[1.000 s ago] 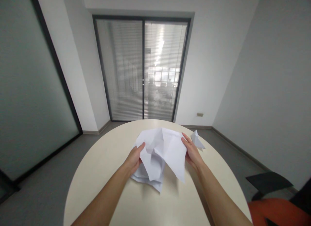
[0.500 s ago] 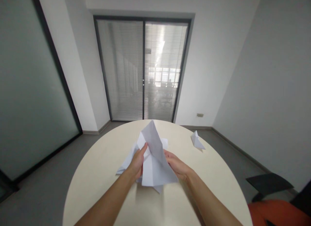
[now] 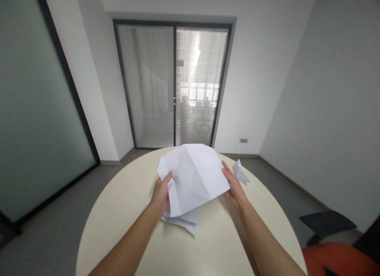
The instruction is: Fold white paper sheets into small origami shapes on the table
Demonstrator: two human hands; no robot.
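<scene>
A creased white sheet of paper is spread between my hands above the table, with fold lines crossing it. My left hand is closed on its left edge, thumb on top. At the right edge my right hand grips the sheet, its fingers partly behind the paper. Below the sheet lie more creased white papers, mostly covered by it, so I cannot tell how many there are. Beyond my right hand a small folded paper shape stands on the table.
The round cream table carries all the papers. An orange chair with a black armrest is at the lower right. Behind the table stands a glass partition with blinds, between white walls.
The sheet has gone from partly folded to opened out wide. My right hand has moved right and slightly up, my left hand slightly left. The papers underneath show more at the front.
</scene>
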